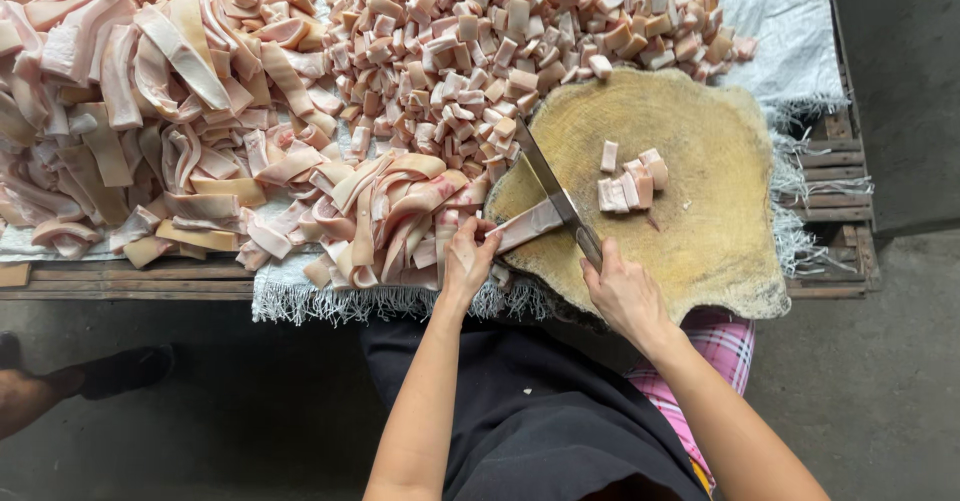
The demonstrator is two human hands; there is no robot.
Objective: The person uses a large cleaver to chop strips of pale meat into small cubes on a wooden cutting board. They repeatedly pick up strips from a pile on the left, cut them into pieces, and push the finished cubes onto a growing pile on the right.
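My left hand grips the near end of a long pale pink strip of pork skin that lies across the left edge of a round wooden chopping block. My right hand is closed on the handle of a large cleaver, its blade resting across the strip. A few cut pink pieces lie in the middle of the block.
A big heap of uncut strips covers the left of the white woven sheet. A pile of small cut cubes lies at the back. Wooden pallet slats show at the right; someone's foot is at lower left.
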